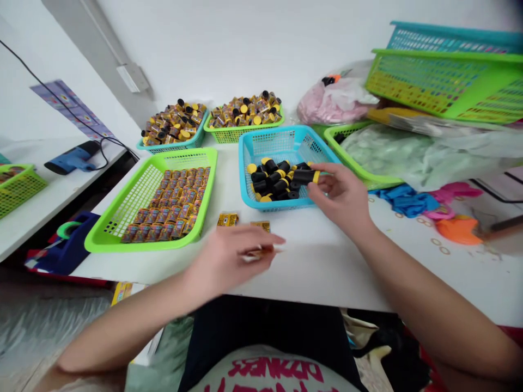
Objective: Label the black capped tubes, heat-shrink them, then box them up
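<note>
My right hand (pixel 343 197) pinches a small black canister with a yellow cap (pixel 303 177), holding it sideways over the front of a blue plastic basket (pixel 281 205). Several more black canisters (pixel 279 187) and yellow caps lie loosely inside that basket. Lower and to the left, my left hand (pixel 235 255) is closed and blurred by motion; a small pale piece shows between its fingers, its kind unclear. Just beyond it on the white table lie two small stacks of yellow printed labels (pixel 227 219), one partly hidden by my fingers.
A green basket (pixel 95 243) at the left holds rows of labelled canisters. Two heaped baskets stand behind, one blue (pixel 174 146), one green (pixel 229 136). At the right are stacked baskets (pixel 429 81), plastic bags (pixel 433 149) and balloons (pixel 408 200). A blue heat gun (pixel 75 158) lies far left near a tape dispenser (pixel 71 245).
</note>
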The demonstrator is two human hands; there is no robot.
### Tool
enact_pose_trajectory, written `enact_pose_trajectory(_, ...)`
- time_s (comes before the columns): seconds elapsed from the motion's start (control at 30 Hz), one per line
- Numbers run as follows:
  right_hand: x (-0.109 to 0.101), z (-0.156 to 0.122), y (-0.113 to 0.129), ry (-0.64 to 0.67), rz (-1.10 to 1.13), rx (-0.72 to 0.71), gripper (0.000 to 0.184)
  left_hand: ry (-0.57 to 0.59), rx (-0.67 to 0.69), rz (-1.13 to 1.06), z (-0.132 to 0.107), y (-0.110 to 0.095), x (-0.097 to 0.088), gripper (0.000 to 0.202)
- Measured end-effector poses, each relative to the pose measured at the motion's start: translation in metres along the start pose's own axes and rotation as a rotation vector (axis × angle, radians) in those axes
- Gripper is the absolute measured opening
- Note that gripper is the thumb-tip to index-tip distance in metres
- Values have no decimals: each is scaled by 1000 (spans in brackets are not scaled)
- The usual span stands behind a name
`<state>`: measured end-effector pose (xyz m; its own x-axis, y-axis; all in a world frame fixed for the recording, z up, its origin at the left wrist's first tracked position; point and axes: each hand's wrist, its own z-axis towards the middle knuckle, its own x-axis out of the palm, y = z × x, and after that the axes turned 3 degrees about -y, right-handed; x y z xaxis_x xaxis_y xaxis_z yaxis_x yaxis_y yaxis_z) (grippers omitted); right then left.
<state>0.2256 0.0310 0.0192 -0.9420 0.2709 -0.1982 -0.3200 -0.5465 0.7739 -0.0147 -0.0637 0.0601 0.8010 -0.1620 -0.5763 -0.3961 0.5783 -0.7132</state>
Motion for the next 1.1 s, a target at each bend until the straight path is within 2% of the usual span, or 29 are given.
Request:
enact_pose_trajectory(0.03,1,-2,5,38,71,57,32,-71,-74,-71,15,8,2,10)
enact_pose_trajectory(0.1,2,-5,11,117,184,150,31,-138,-232,-185,36,30,11,19)
enact_pose_trajectory(0.17,1,-7,13,176,279,203,27,-150,-372,-276,46,53,21,32)
enact_pose_trajectory(0.23,1,-8,11,214,393,251,25,-128,-433,-335,46,71,28,42)
enact_pose_trajectory(0.33,0,-12,6,312,534,336,24,-85,-337,-241,38,83,31,49)
enact_pose_trajectory(0.47,3,-18,7,476,586,416,23,-82,-38,49,31,81,23,63)
enact_pose_trajectory(0.6,5,-21,14,541,569,410,22,-106,92,49,28,81,20,61)
enact_pose_trajectory(0.7,6,-21,18,510,457,366,24,-124,98,-9,28,81,21,50)
enact_pose_trajectory(0.8,6,-21,18,477,390,300,28,-91,24,-109,30,80,22,40)
enact_pose_trajectory(0.97,2,-18,17,457,394,270,25,-105,-126,-387,31,79,25,47)
enact_pose_trajectory(1.1,0,-15,19,473,377,328,27,-58,-113,-410,30,80,26,50)
